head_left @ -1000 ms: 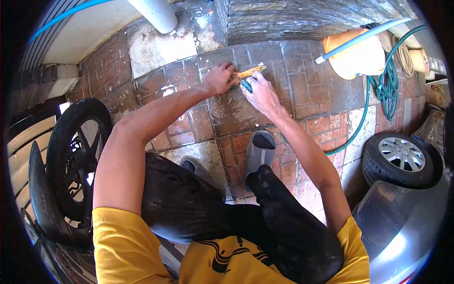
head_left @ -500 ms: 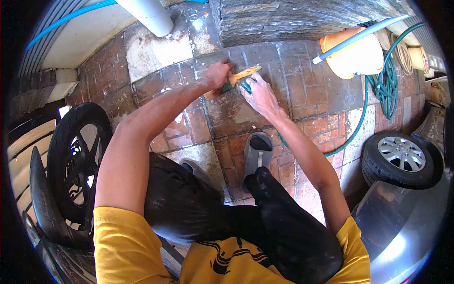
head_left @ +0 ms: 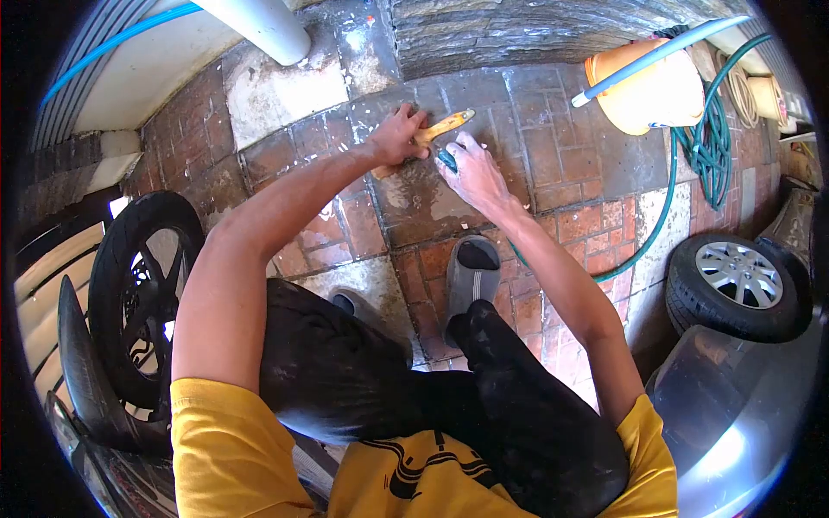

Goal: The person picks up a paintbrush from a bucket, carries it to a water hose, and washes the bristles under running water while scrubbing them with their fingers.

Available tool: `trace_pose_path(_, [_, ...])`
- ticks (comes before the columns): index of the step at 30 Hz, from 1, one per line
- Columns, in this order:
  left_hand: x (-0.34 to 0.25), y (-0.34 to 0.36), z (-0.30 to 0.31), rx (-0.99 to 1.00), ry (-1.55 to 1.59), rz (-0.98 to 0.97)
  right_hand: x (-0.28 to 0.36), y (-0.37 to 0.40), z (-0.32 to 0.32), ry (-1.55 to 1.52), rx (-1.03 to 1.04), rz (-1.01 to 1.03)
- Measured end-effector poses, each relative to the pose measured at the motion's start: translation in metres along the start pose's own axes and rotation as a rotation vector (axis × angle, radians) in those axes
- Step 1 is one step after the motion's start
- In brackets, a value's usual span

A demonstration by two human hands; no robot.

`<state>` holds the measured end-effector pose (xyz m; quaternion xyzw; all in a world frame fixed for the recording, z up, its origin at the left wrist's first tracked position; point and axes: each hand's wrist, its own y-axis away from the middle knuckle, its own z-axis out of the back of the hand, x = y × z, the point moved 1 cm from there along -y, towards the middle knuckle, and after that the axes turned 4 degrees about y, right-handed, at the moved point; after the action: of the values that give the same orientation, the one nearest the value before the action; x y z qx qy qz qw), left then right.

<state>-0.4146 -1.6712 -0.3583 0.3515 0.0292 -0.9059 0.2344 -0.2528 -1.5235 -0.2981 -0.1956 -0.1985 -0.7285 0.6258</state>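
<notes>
Wooden brush handle (head_left: 443,128), wet rough brick paving (head_left: 561,164), glossy plastic bucket (head_left: 643,91), rubber hose (head_left: 665,207)

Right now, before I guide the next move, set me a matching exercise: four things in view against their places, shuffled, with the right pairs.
Things:
1 brush
2 bucket
3 hose
4 car wheel

Places:
A coiled on the paving, upper right
B gripped in the left hand
C lower right, beside the silver car
D at the foot of the stone wall

Pairs: 1-B, 2-D, 3-A, 4-C
</notes>
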Motion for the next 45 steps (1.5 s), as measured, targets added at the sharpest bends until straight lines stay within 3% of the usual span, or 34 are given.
trace_pose_path(3, [0.014, -0.006, 0.008, 0.104, 0.163, 0.003, 0.005, 0.003, -0.005, -0.042, 0.034, 0.009])
trace_pose_path(9, [0.039, -0.003, 0.015, 0.047, 0.262, 0.000, 0.016, 0.008, -0.010, -0.016, 0.086, 0.016])
trace_pose_path(12, [0.013, 0.014, 0.035, 0.061, 0.199, 0.062, 0.015, 0.008, -0.011, -0.048, 0.073, 0.043])
trace_pose_path(16, [0.018, 0.025, 0.019, 0.000, 0.088, 0.020, 0.015, 0.007, -0.012, -0.005, 0.091, 0.035])
trace_pose_path(21, [0.020, 0.010, 0.027, 0.231, 0.020, 0.027, 0.021, 0.009, -0.014, 0.002, 0.124, 0.035])
trace_pose_path(28, [0.041, 0.007, 0.032, 0.253, 0.099, -0.025, 0.019, 0.010, -0.017, -0.012, 0.080, 0.028])
trace_pose_path(37, [0.004, 0.029, 0.022, 0.138, 0.051, 0.189, 0.019, 0.011, -0.012, -0.009, 0.085, 0.021])
trace_pose_path(40, [0.000, 0.025, 0.022, 0.226, 0.039, 0.093, 0.021, 0.013, -0.018, -0.020, 0.050, 0.036])
trace_pose_path(42, [-0.012, 0.025, 0.029, 0.091, 0.048, 0.038, 0.018, 0.015, -0.022, -0.023, -0.009, 0.067])
trace_pose_path(45, [-0.028, 0.035, 0.038, 0.048, -0.057, -0.083, 0.022, 0.015, -0.015, -0.008, 0.058, 0.030])
